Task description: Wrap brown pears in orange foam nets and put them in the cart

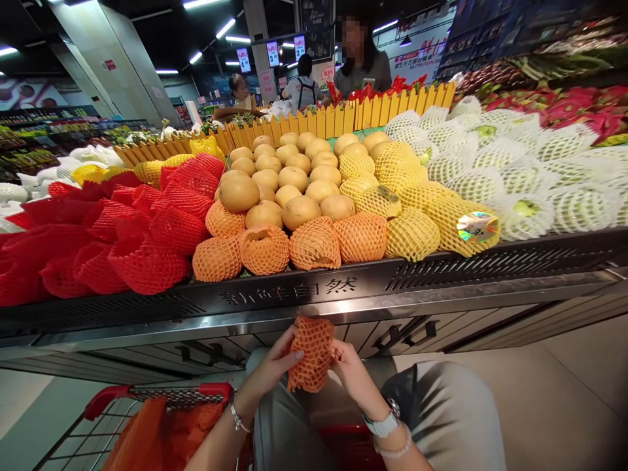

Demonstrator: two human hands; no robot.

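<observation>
Both my hands hold one orange foam net sleeve [312,353] just below the front rail of the fruit stand [294,297]. My left hand [275,366] grips its left side with the thumb on top. My right hand [350,369] pinches its right edge. Directly above on the stand lie bare yellow-brown pears [289,183], with a front row of fruit in orange nets [289,248].
Red-netted fruit [118,235] fills the stand's left, yellow-netted fruit [417,209] and white-netted fruit [530,176] the right. A shopping cart with a red handle [157,396] and orange bags [152,435] sits below left. Three people stand behind the yellow fence [343,114].
</observation>
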